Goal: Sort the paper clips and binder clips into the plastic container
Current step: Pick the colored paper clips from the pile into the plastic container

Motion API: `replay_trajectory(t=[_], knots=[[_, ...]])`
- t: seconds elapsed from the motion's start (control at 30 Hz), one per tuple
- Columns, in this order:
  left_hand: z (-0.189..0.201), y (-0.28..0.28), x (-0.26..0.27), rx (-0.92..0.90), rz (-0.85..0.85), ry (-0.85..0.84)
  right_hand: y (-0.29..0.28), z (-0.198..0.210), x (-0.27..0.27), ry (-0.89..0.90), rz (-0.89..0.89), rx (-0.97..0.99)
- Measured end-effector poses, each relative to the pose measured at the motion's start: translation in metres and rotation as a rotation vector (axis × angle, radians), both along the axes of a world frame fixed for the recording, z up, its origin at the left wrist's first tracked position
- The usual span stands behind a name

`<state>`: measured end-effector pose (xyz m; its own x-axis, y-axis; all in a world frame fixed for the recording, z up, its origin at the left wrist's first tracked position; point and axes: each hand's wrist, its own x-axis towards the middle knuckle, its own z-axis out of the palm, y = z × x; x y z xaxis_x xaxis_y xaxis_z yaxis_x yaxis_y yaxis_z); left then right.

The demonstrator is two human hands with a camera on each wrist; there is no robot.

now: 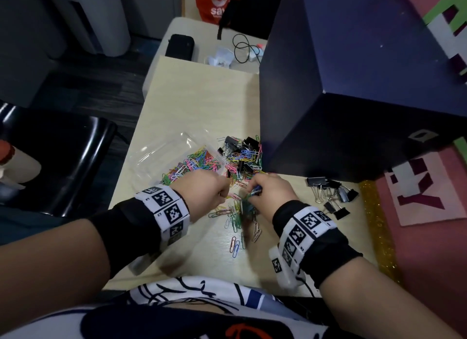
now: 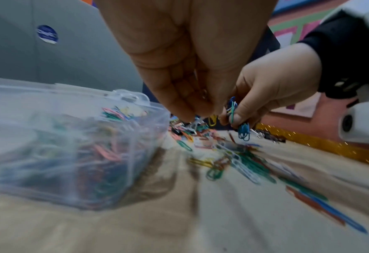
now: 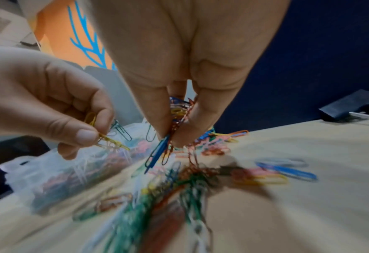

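In both wrist views the paper clips (image 3: 149, 214) nearest the camera smear into streaks. The plastic container (image 2: 60, 145) beside the left hand (image 2: 179, 59) is blurred; its contents cannot be counted.

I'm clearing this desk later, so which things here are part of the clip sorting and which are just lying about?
Part of the job:
- plastic container, holding paper clips
- mixed clip pile
- loose paper clips
- binder clips set apart
- clips pinched by left hand and right hand

Lying about:
- dark blue box
- black pouch
- black cable
- red bag
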<state>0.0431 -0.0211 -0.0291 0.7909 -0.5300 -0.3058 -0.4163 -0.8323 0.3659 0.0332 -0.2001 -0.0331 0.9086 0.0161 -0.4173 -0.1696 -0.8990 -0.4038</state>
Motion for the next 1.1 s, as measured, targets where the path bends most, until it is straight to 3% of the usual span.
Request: replay_trajectory(t=[0.2,0.37,0.5,0.67,0.77,0.83,0.97,1.1], knots=[[0.016,0.037,0.0,-0.141,0.197,-0.109,0.042,0.015,0.024,-0.111,0.085,0.078],[0.018,0.064,0.0,-0.088,0.308,-0.121,0.077,0.017,0.036,-0.18,0.145,0.183],[0.005,0.072,-0.003,0.006,0.297,-0.108,0.084,0.012,0.041,-0.062,0.142,0.126],[-0.008,0.06,-0.004,0.008,0.141,-0.167,0.071,0.007,0.032,-0.134,0.039,0.108],[-0.018,0.05,-0.002,0.225,0.008,-0.085,0.06,0.004,0.024,-0.139,-0.006,0.089],[-0.019,0.049,-0.002,0.326,-0.022,-0.028,0.05,0.003,0.02,-0.093,-0.024,0.019],[-0.012,0.057,-0.002,0.331,-0.038,-0.072,0.024,-0.001,0.012,0.131,-0.046,-0.219],[-0.001,0.055,0.0,0.358,-0.044,-0.131,0.008,-0.002,0.005,0.177,-0.128,-0.32]])
